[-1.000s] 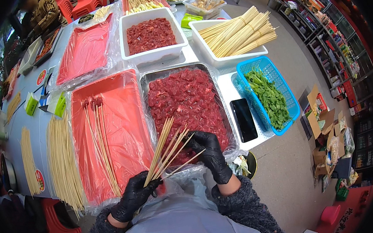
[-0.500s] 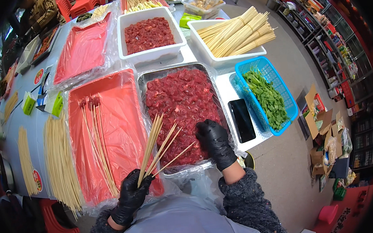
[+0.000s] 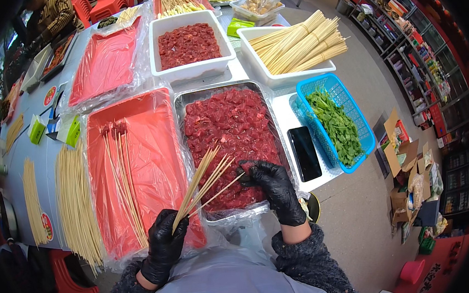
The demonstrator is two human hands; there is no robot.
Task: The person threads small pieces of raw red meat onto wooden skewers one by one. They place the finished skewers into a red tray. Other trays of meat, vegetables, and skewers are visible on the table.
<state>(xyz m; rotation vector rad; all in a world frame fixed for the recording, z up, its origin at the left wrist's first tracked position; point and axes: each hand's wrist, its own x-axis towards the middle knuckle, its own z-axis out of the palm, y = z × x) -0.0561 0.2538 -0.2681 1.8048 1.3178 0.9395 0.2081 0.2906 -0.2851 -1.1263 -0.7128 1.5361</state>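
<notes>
Our left hand [image 3: 165,243], in a black glove, is clamped around the lower ends of a bunch of bamboo skewers [image 3: 204,184] that fan up and to the right over the near edge of the metal tray of chopped red meat [image 3: 233,130]. Our gloved right hand [image 3: 273,187] rests on the meat at the tray's near right corner, fingers curled together at the tip of one skewer. Left of the metal tray lies a red tray [image 3: 153,169] with a few loaded skewers [image 3: 121,172]. A black phone [image 3: 304,153] lies right of the meat, beside a blue basket of greens [image 3: 334,119].
</notes>
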